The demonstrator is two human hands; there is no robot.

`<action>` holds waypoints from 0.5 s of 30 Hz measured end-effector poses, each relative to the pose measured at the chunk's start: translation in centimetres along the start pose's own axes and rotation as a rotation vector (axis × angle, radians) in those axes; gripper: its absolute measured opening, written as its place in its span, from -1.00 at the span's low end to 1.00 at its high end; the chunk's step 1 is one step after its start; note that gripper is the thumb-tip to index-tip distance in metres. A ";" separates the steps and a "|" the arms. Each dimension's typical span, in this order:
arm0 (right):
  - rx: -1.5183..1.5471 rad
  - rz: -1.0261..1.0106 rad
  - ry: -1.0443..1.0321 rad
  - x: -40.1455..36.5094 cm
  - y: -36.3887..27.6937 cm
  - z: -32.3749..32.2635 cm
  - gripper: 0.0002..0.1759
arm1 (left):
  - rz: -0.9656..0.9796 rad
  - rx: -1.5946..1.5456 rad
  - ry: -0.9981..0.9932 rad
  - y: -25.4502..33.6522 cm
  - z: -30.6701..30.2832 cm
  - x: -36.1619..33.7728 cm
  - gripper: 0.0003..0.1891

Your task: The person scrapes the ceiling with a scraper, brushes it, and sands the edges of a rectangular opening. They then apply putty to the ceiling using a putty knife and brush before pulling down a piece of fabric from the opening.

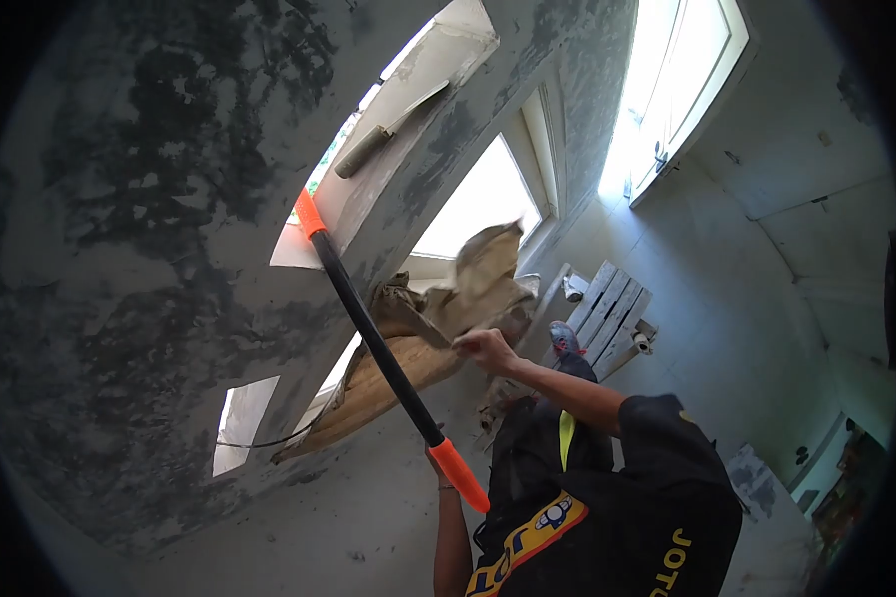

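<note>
My right hand (483, 349) is closed on the edge of a crumpled beige cloth (480, 284), which is raised and blurred by motion. The cloth hangs around the lower part of a bright window opening, with a brown board-like surface (393, 376) below it. A black pole (373, 333) with orange ends slants across the view, its upper end overlapping the window ledge (433, 62). My left hand (434, 464) is at the pole's lower orange end, mostly hidden behind it; I cannot tell whether its fingers grip the pole.
A paint roller (364, 151) lies on the ledge of the upper opening. Beyond my shoe (564, 338) stands a slatted wooden pallet (607, 310), with a white container (573, 288) and a small roll (643, 343) beside it. A thin cable (269, 444) runs along the patchy wall. An opened window (682, 95) is at the top right.
</note>
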State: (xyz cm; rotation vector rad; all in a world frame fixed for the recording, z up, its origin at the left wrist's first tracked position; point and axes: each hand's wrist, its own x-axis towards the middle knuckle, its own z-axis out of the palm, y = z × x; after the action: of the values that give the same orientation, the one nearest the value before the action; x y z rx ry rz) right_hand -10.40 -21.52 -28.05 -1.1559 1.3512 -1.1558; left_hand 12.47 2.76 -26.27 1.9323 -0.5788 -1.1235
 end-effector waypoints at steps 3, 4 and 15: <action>0.113 0.002 0.061 2.7 0.8 -1.6 -0.85 | 0.133 0.156 -0.031 0.0 -0.1 -0.1 -0.71; 0.009 0.092 0.455 4.0 0.9 -3.2 -0.85 | 0.013 -0.026 -0.013 1.3 0.3 -0.9 -0.71; 0.001 0.050 0.369 3.2 1.9 -2.3 -0.81 | -0.197 -0.299 0.011 -1.4 -1.7 -2.1 -0.67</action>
State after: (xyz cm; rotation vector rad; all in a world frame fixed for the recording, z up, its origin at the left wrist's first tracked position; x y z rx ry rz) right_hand -13.08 -24.41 -30.05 -0.9297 1.6455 -1.3790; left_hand 12.92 5.77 -25.96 1.7597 -0.2013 -1.2434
